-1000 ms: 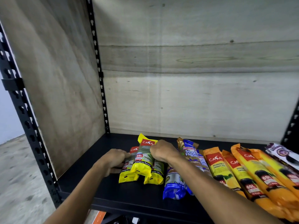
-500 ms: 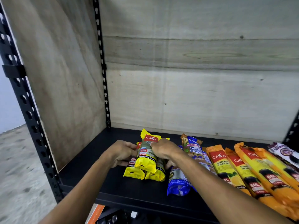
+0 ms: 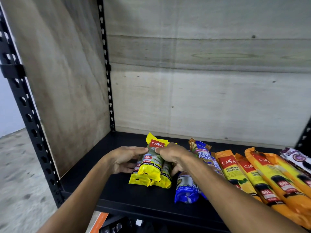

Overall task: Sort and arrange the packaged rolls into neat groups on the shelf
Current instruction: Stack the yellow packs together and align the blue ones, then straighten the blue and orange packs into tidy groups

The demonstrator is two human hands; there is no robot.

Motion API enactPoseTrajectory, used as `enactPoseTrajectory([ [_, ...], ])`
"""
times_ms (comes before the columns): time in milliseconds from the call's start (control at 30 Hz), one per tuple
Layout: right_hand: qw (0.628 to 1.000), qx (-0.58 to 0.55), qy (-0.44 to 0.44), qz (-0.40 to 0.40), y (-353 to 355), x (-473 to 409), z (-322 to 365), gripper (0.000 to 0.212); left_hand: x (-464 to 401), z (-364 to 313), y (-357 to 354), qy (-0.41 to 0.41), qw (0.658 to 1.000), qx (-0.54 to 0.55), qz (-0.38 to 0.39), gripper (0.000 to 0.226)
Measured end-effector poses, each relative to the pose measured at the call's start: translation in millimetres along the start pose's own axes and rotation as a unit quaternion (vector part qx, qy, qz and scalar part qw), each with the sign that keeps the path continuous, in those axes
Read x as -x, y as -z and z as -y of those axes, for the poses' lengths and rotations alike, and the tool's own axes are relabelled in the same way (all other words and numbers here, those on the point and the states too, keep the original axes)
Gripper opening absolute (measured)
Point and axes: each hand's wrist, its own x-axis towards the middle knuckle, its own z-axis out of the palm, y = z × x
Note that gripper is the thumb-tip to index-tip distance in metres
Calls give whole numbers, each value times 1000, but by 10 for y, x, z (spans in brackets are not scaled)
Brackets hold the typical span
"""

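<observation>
Looking down at the black shelf [image 3: 104, 179], I see both hands closed around a small cluster of yellow packaged rolls [image 3: 152, 172] lying near the shelf's left-middle. The left hand [image 3: 123, 159] cups the cluster from its left side, fingers curled under and thumb stretched across the top roll; the right hand [image 3: 171, 156] presses in from the right, its thumb meeting the left thumb just below the red CASA label. Together they squeeze the yellow packs between them, so each hand is clamped on the bundle rather than spread. One yellow roll sits on top of at least two others; the exact count underneath I cannot tell. Just right of the cluster, partly under my right forearm, lie blue packaged rolls [image 3: 186, 190], their near ends pointing toward the shelf's front edge. Further right, a row of orange and yellow CASA rolls [image 3: 249, 174] lies side by side, touching one another, angled toward the front right. At the far right edge a purple and white pack [image 3: 296, 158] rests beside them. Plywood panels [image 3: 202, 98] form the back and left walls.
</observation>
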Motion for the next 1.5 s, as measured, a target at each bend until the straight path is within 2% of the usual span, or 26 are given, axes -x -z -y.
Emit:
enactPoseTrajectory([
  [267,999,-50,-18,0,-1,-66,15,58,-91,4,7,-7,1000,-10,-10,47],
  [567,1000,-9,4,-2,-23,-62,-6,58,-63,5,25,-13,998,-44,-34,45],
  [633,998,41,38,-26,29,-51,-30,55,-17,-38,-11,-39,993,-81,-74,46],
  [733,980,133,103,-109,226,-23,-70,41,123,-201,-160,-123,975,-92,-159,41],
  [800,970,131,129,-157,417,43,-119,43,235,-338,-305,-167,969,-70,-167,38],
  [900,957,133,139,-218,696,187,-259,43,371,-474,-590,-192,968,-81,-137,35],
  [1000,945,162,129,-252,875,288,-504,41,461,-530,-926,-179,972,-96,-115,20],
  [1167,979,98,45,-171,999,341,-963,38,436,-412,-1399,-103,977,-175,-65,17],
  [1300,985,71,41,-150,1022,419,-1153,43,295,-283,-1559,-50,970,-234,-37,25],
  [1367,987,49,46,-147,1018,415,-1188,48,222,-249,-1573,-25,973,-227,-34,25],
  [1500,990,19,33,-139,1001,385,-1190,51,148,-190,-1562,0,985,-166,-39,43],
])
